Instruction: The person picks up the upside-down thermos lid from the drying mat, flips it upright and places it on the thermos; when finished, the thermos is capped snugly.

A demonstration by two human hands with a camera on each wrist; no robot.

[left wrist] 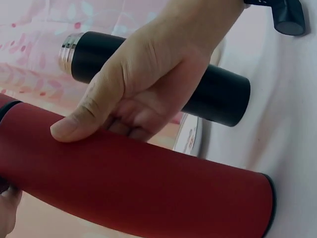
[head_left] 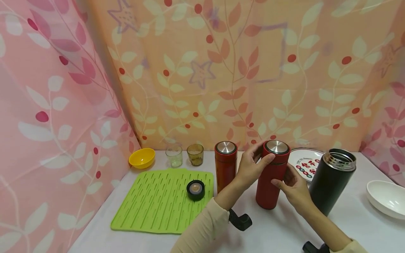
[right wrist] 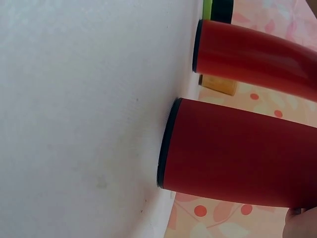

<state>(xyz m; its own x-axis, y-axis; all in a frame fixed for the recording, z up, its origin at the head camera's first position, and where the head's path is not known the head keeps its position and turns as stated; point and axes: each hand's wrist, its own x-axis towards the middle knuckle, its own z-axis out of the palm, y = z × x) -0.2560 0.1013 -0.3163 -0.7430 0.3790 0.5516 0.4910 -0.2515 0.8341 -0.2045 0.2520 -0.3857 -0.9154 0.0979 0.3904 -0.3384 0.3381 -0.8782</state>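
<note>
A red thermos [head_left: 269, 189] with a steel-topped cap stands upright on the white table [head_left: 278, 232]. My left hand [head_left: 253, 165] grips its upper end, thumb and fingers round the cap. My right hand [head_left: 292, 188] holds the body from the right, with the thumb on the front. In the left wrist view, that right hand [left wrist: 148, 84] has its thumb on the red thermos [left wrist: 148, 188] and its fingers curled behind. In the right wrist view, the red thermos [right wrist: 237, 153] has its base on the table.
A second red thermos [head_left: 225, 168] stands just left, and an uncapped black thermos [head_left: 330, 182] just right. A black lid [head_left: 195, 189] lies on a green mat [head_left: 152, 203]. A yellow bowl [head_left: 142, 157], two glasses [head_left: 174, 156], a plate [head_left: 307, 163] and a white bowl [head_left: 387, 198] ring the table.
</note>
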